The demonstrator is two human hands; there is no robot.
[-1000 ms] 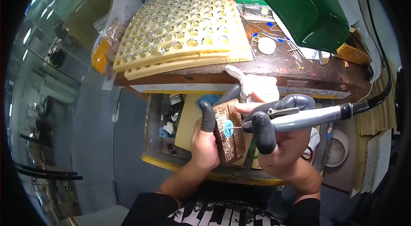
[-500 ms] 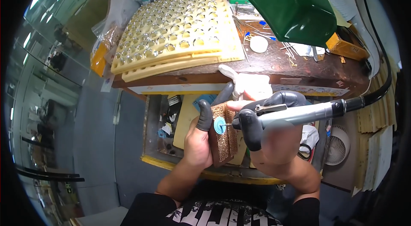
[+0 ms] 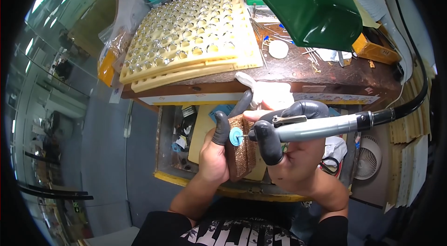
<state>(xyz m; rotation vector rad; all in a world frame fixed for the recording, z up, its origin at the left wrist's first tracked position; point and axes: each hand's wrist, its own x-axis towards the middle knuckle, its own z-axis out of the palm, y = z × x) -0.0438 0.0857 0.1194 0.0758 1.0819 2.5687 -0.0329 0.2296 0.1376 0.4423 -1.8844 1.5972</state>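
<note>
My left hand (image 3: 213,155), with black covers on its thumb and a finger, is wrapped round a brown block (image 3: 241,164) with a rough, grainy face. My right hand (image 3: 298,162), also in black finger covers, grips a silver rotary handpiece (image 3: 321,128) like a thick pen. A thin shank runs from the handpiece's tip to a small blue disc (image 3: 235,137), which lies against or just in front of the block's face; exact contact I cannot tell. Behind the hands, a white cloth-like piece (image 3: 272,94) hangs at the bench edge.
Yellow trays (image 3: 186,43) with rows of rings are stacked on the wooden bench (image 3: 307,71). A green shade (image 3: 307,8) overhangs thin tools and a white round piece (image 3: 278,49). Below is an open drawer (image 3: 179,181); a black cable (image 3: 421,87) curves right, above a fan (image 3: 367,156).
The view has shifted slightly, and the hands with the disc sit a touch further left in it. Both grips are unchanged.
</note>
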